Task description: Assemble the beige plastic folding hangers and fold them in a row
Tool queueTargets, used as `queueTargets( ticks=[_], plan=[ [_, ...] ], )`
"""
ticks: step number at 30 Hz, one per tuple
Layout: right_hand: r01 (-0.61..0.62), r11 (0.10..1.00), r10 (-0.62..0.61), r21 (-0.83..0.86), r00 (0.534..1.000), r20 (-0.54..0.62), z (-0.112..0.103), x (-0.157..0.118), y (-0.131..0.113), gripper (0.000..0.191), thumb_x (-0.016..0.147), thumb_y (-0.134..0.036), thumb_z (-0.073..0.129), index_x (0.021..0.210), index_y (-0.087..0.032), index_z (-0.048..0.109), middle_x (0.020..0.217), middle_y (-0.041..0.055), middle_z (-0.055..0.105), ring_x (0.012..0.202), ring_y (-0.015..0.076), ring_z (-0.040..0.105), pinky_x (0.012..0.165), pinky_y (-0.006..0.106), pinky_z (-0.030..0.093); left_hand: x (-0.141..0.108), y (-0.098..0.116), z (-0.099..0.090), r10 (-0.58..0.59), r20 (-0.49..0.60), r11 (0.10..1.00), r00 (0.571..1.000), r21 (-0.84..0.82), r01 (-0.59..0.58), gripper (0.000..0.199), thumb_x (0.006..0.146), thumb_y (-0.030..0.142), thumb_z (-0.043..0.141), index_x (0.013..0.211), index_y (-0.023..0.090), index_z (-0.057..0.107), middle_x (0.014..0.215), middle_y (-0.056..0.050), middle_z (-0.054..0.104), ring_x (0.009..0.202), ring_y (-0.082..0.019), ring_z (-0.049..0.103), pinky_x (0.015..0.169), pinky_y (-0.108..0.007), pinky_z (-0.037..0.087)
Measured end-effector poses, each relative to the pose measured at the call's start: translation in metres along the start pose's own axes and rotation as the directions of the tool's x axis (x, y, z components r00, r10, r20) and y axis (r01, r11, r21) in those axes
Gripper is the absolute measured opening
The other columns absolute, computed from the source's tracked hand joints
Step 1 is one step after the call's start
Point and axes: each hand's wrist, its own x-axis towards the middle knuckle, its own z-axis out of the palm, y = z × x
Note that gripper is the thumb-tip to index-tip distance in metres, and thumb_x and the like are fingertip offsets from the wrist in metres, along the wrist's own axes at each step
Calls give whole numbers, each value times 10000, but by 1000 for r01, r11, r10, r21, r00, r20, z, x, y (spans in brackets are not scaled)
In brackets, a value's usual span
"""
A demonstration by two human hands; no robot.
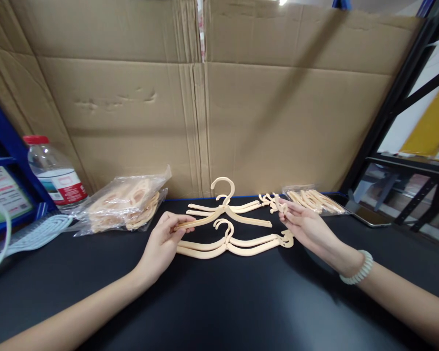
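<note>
Pinching the left end of a beige hanger (238,216) is the left hand (167,235). The right hand (307,226) grips a small piece (280,206), farther right over the black table (219,307).

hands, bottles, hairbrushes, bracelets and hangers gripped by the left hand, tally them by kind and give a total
Left hand and right hand: 2
Bottle: 1
Hairbrush: 1
Bracelet: 1
Hanger gripped by the left hand: 1
Total: 6
</note>
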Motion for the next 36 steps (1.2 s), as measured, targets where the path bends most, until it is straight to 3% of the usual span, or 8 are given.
queueTargets(
  ticks=[6, 12, 17, 20, 24, 26, 36],
  plan=[
    [64, 996, -62, -61, 997, 35, -2, -1, 0, 95, 738, -256, 720, 789, -238, 642, 1023, 56, 625, 1024, 239, 595, 1015, 446, 475, -1, 0, 1, 3, 25, 1000, 1000, 3, -3, 178, 789, 224, 515, 904, 205, 649, 886, -16, 498, 804, -197, 658, 819, -399, 545],
    [3, 999, -6, 39, 996, 85, 12, -10, -10, 201, 706, -326, 778, 743, -219, 612, 892, 28, 607, 1081, 254, 601, 1067, 442, 433, -2, 1, 1, -6, 20, 1000, 1000, -21, 6, 182, 797, 230, 503, 923, 198, 631, 912, -21, 488, 810, -190, 653, 830, -396, 540],
    [-26, 999, 28, -20, 995, 91, 14, -11, -11, 249, 715, -386, 773, 798, -215, 611, 926, 40, 637, 1104, 262, 595, 1013, 428, 462, -1, 2, 0, 2, 12, 1000, 1000, -3, -2, 181, 793, 236, 507, 922, 199, 629, 920, -23, 495, 805, -185, 640, 834, -391, 538],
    [-10, 998, 14, -69, 998, 54, 14, -11, -10, 241, 716, -392, 769, 787, -212, 626, 943, 48, 658, 1045, 223, 600, 922, 372, 498, -2, 2, 0, -3, 8, 1000, 1000, 0, 3, 176, 795, 242, 511, 919, 196, 627, 913, -24, 494, 793, -182, 637, 821, -385, 539],
    [-4, 999, 5, -46, 1000, 25, 16, -12, -11, 226, 652, -343, 821, 715, -204, 655, 841, 3, 637, 705, 107, 569, 633, 239, 498, -2, 4, 2, -9, 1, 1000, 1000, 10, 9, 174, 792, 240, 513, 917, 193, 626, 921, -27, 497, 785, -177, 634, 813, -373, 530],
    [-45, 999, 45, -2, 999, 27, 18, -13, -11, 227, 622, -311, 843, 700, -194, 665, 759, -16, 610, 614, 72, 521, 562, 204, 466, -2, 5, 2, -7, 3, 1000, 1000, 13, 7, 174, 790, 237, 512, 913, 192, 626, 920, -27, 497, 781, -174, 631, 803, -366, 529],
    [-129, 991, 126, 19, 986, 111, 19, -14, -13, 204, 697, -311, 796, 750, -175, 654, 761, -2, 644, 730, 102, 614, 746, 227, 524, -2, 4, 0, 8, -7, 1000, 1000, 16, -8, 168, 798, 220, 503, 914, 192, 621, 905, -22, 492, 772, -171, 629, 786, -357, 526]
  ],
)
